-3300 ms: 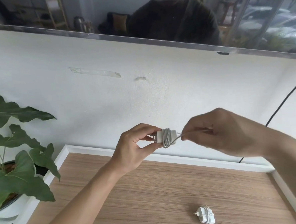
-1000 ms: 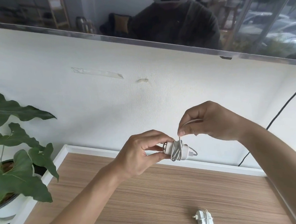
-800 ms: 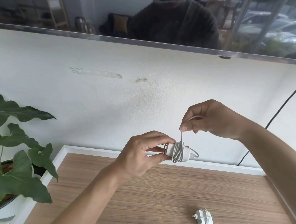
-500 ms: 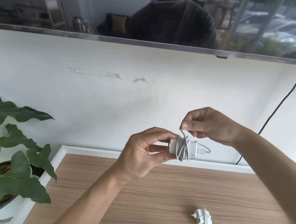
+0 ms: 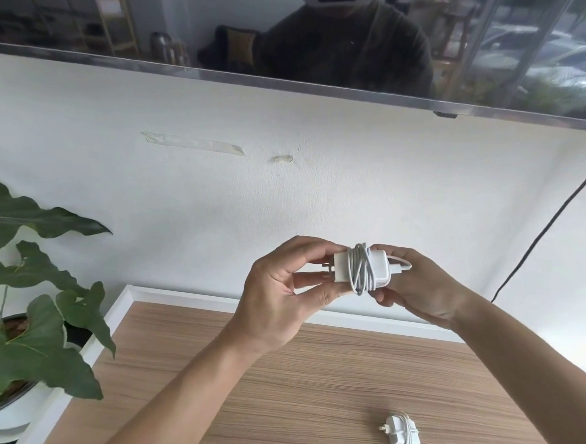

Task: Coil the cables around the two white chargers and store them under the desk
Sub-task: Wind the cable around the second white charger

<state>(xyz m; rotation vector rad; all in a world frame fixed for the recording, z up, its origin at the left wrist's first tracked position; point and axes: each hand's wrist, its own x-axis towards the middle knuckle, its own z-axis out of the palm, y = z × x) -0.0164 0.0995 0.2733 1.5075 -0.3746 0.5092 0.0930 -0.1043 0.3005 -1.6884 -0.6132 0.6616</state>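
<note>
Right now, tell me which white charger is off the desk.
The charger held between both hands; the other charger lies on the desk.

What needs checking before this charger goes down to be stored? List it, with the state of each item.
1. Cable wound round the held charger: ok, several turns cross its body.
2. Cable end tucked: cannot tell; a short loop shows at the charger's right end, by the right hand.
3. Hold secure: ok, the left hand pinches the plug end and the right hand supports the other end.
4. Second charger coiled: ok, it lies wrapped on the desk.
5. Storage spot under the desk: cannot tell, out of view.
</note>
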